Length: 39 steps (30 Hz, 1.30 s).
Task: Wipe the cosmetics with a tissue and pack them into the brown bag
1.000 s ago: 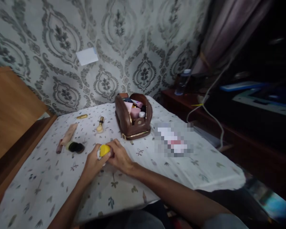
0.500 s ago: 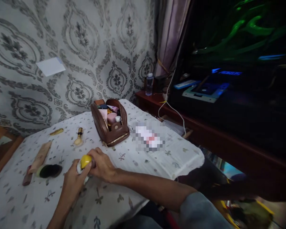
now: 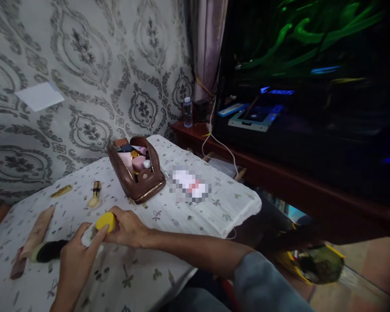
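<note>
Both my hands are close together over the near part of the cloth-covered table. My right hand (image 3: 125,227) has its fingers closed around a round yellow item (image 3: 105,222). A white, crumpled-looking thing (image 3: 89,235) is pinched in my left hand (image 3: 81,253), whose thumb touches the yellow item. Beside my left hand lies a dark-bristled brush (image 3: 50,251), partly hidden by it. Further left are a beige tube (image 3: 39,232) and a brownish-pink tube (image 3: 18,264). A small gold-capped bottle (image 3: 95,195) lies beyond my hands.
An open brown bag (image 3: 138,173) full of cosmetics stands at the table's back. Right of it lies a blurred-out item (image 3: 190,183). A gold clip-like piece (image 3: 61,191) is at the left. A clear bottle (image 3: 187,113) and a white cable (image 3: 225,149) are by the large screen.
The view has turned right, so things appear further left. The yellow item now shows more of its round face, and more of the white thing shows between my hands.
</note>
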Motion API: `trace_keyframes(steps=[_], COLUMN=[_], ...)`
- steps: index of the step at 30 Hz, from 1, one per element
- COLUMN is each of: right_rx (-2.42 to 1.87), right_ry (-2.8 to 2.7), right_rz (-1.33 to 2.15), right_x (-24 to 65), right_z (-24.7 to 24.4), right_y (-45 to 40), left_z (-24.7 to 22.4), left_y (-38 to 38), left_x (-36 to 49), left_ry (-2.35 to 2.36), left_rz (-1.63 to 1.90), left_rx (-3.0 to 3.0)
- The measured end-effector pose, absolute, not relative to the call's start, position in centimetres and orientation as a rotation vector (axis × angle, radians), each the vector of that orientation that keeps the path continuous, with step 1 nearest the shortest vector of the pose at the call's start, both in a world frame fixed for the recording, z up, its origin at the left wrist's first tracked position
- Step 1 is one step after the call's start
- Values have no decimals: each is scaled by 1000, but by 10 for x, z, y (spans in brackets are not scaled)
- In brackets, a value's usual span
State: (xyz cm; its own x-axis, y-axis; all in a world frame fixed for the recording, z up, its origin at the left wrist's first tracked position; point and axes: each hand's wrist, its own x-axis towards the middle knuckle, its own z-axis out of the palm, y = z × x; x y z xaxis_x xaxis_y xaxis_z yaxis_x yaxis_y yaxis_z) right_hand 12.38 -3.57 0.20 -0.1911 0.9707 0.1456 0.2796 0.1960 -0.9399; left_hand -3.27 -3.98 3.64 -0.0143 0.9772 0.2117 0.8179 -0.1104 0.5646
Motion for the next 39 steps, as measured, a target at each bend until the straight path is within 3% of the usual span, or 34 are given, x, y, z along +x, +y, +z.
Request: trace_keyframes(steps=[6,16,25,39], right_rx=[-1090,-934,-952,-1012], right_ry=[-1494,-1177,-1603,-2418], right_rz=[1053,1093,911,522], right_x=[174,282,289,278], right_z=[26,82,103,78], right_y=[-53,-33,30,83], left_z=[55,51,4,-3], left_y=[-39,-9,4,9], left_x=[2,88,79,81], left_ry=[1643,1351,1107,1039], left_rz=[1157,587,827,895], left_rx=[1877,2257,2525,2676])
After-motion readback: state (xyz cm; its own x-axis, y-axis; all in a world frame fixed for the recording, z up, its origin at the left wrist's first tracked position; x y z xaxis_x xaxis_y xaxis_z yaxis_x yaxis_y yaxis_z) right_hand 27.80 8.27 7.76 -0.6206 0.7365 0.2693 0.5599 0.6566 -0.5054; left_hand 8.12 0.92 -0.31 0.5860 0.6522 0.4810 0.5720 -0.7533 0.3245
